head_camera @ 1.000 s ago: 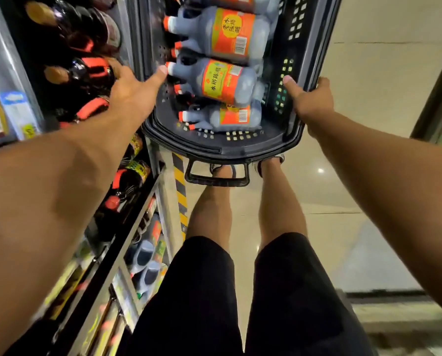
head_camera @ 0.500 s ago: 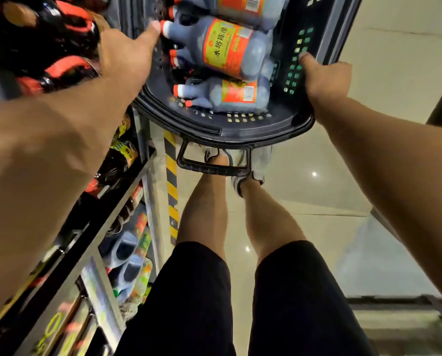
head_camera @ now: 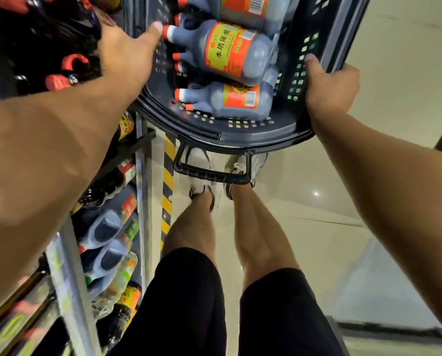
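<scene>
Pale glossy floor (head_camera: pixel 369 163) fills the right of the frame in this shop aisle. Against it, a dark plastic basket (head_camera: pixel 240 138) hangs at top centre, held off the ground in front of the person's legs. Vinegar jugs (head_camera: pixel 240 55) lie on their sides inside, packed close with their red caps pointing left. I'd guess the load is heavy and wants two holds. The left hand (head_camera: pixel 127 55) clasps the left rim, thumb hooked over the edge. The right hand (head_camera: pixel 330 86) grips the right rim, thumb pressed against the inner wall. That leaves the folding handle (head_camera: pixel 212 173) dangling unused below. Shelves (head_camera: pixel 141 176) of dark bottles (head_camera: pixel 60 42) stand just beside the basket on the left.
</scene>
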Motion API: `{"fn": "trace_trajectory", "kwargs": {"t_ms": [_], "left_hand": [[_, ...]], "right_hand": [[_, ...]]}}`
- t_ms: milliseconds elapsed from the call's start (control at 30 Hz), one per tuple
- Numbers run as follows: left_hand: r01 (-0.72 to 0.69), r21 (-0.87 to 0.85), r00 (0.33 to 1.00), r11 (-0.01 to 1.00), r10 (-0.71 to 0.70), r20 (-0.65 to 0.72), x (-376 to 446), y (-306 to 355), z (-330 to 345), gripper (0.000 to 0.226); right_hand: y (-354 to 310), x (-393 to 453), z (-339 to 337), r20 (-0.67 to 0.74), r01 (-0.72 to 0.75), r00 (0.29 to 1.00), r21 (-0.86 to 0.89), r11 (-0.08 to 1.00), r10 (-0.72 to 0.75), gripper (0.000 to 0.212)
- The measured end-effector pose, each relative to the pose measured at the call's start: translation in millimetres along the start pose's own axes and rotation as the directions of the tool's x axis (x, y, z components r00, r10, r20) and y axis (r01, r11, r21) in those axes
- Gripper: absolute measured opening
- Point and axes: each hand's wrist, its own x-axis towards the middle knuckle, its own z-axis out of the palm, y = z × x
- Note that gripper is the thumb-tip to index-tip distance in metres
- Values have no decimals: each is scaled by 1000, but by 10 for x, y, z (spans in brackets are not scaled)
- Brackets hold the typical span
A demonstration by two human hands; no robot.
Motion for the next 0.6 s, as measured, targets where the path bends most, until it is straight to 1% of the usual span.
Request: {"fn": "trace_trajectory", "kwargs": {"t_ms": [67, 167, 200, 233, 267, 300, 367, 467, 533, 600], "left_hand": [[19, 27, 1000, 999, -19, -1, -97, -210, 23, 59], [40, 29, 999, 999, -40, 6, -315, -497, 7, 53], [61, 11, 998, 998, -61, 8, -365, -609, 6, 66], [60, 12, 998, 998, -60, 10, -439, -692, 3, 83], [56, 9, 998, 998, -56, -7, -498, -779, 3, 92], [59, 11, 998, 998, -59, -23, -561, -877, -4, 91], [79, -3, 997, 997, -79, -12, -690, -1066, -14, 75], [67, 3, 998, 998, -67, -12, -918, -1331, -13, 62], [69, 11, 997, 998, -69, -25, -1109, -1470, -8, 60], [79, 17, 996, 997, -78, -41, -1250, -1665, -11, 65]], "right_hand": [[158, -127, 13, 1, 20, 1000, 10, 1000, -20, 48], [412, -326, 66, -16, 46, 999, -9, 999, -46, 50], [498, -387, 82, -26, 53, 998, -18, 998, -53, 50], [582, -449, 91, -37, 57, 998, -26, 998, -58, 52], [671, -522, 92, -45, 61, 997, -37, 997, -63, 52], [757, -599, 98, -49, 65, 997, -43, 997, -67, 52], [915, -756, 120, -44, 75, 996, -28, 997, -77, 51], [1160, -985, 136, -28, 87, 996, 15, 996, -87, 56], [1358, -1102, 134, -33, 90, 995, 20, 996, -89, 55], [1539, -1220, 144, -38, 81, 996, 25, 996, -80, 65]]}}
